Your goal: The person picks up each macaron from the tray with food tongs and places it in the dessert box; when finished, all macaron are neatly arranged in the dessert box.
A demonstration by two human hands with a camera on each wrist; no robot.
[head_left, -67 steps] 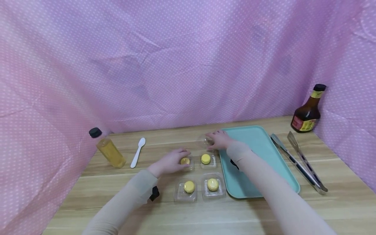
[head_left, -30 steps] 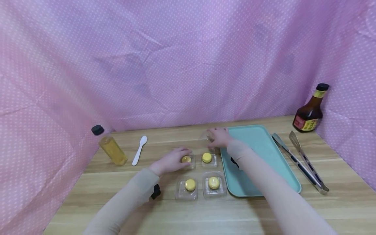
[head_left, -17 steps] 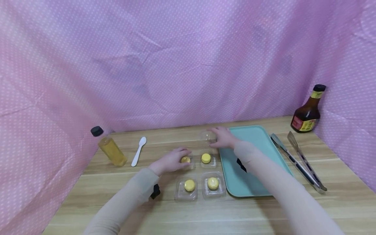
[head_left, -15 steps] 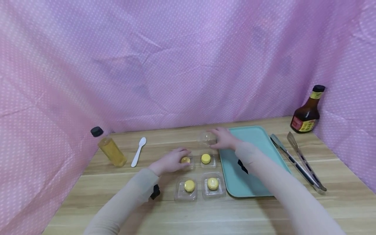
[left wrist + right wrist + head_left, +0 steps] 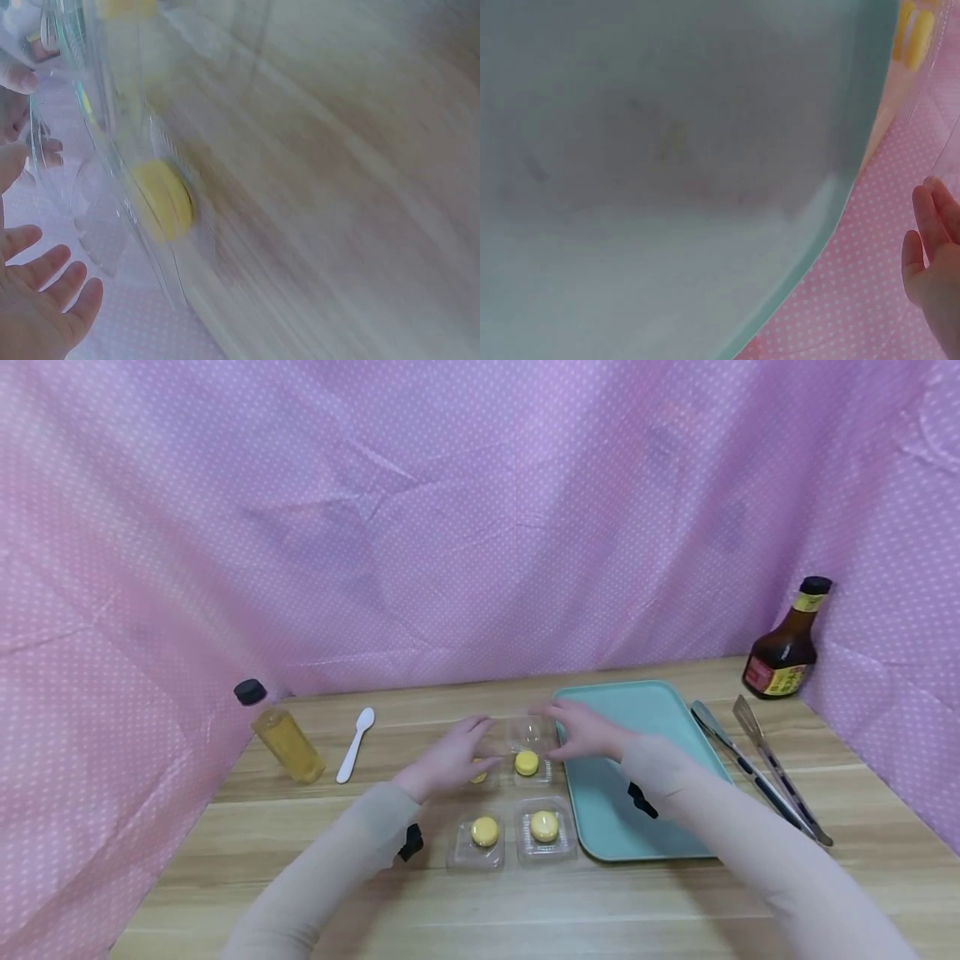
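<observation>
Several clear plastic boxes, each with a yellow macaron, stand in the middle of the table in the head view. The back-right macaron (image 5: 527, 763) sits in a box with its clear lid (image 5: 528, 732) raised behind it. My left hand (image 5: 448, 760) is over the back-left box, partly hiding its macaron (image 5: 479, 772); in the left wrist view its fingers (image 5: 66, 283) are spread and hold nothing. My right hand (image 5: 588, 731) reaches over the tray's left edge, fingertips right at the lid. In the right wrist view its fingers (image 5: 930, 225) are nearly straight.
The teal tray (image 5: 615, 827) lies to the right, with metal tongs (image 5: 757, 768) beyond it. A dark sauce bottle (image 5: 783, 652) stands back right. To the left are a white spoon (image 5: 355, 745) and a bottle of yellow liquid (image 5: 287, 743). Front boxes hold macarons (image 5: 485, 832) too.
The lid at my right hand has come nearer to the back-right macaron. My right hand has shifted right and nearer; my left hand has lifted off the back-left macaron, its fingers spreading.
</observation>
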